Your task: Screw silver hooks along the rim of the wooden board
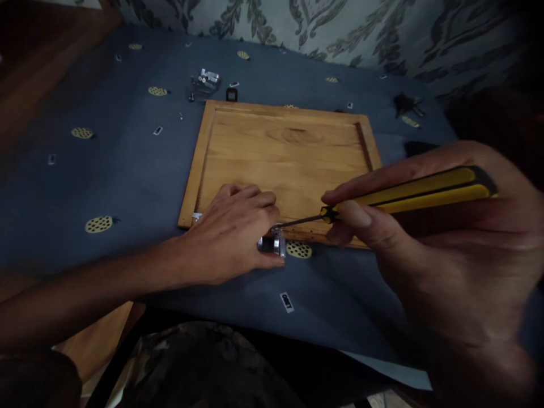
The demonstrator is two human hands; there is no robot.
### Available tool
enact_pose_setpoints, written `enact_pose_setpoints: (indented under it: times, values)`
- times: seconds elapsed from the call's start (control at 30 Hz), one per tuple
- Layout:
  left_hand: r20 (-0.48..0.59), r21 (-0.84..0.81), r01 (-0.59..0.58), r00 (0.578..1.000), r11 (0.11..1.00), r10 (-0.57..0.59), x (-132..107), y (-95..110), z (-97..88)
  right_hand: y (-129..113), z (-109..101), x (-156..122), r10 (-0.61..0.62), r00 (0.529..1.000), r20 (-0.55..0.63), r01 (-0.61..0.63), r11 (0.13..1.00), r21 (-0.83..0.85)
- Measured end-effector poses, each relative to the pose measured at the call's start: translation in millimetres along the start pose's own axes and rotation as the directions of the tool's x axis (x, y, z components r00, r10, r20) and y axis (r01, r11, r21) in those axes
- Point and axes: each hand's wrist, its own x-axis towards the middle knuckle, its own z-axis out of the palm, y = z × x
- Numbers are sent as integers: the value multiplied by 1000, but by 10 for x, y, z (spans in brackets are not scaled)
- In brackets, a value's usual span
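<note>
A framed wooden cabinet door (272, 153) lies flat on the blue patterned cloth. At its near edge a metal hinge (279, 245) sticks out past the wood. My left hand (233, 232) is closed on this hinge, with the thumb along its near end and the fingers curled over the door. In my right hand (442, 249) is a yellow and black screwdriver (416, 192), gripped between thumb and fingers. Its shaft points left, and the tip meets the hinge beside my left fingers. Whether a screw sits under the tip is too small to tell.
Beyond the door's far left corner lie several metal hinge parts (207, 82) and a small dark brown rectangular piece (232, 94). A tiny screw (181, 116) rests on the cloth (127, 187) to the left. At the far right is a black object (408, 106). Patterned fabric (340, 28) rises behind.
</note>
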Motion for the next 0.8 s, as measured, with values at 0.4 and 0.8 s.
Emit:
enact_pose_setpoints:
  times: [0.4,0.8]
  values:
    - [-10,25,-19,1000,1000,19,-5,3,3,50,-34,-4,-88,995,43,90,995,-31]
    - [10,27,11,1000,1000,-12,-1,-10,1,191,-42,-107,-158,957,-242,89,958,-274]
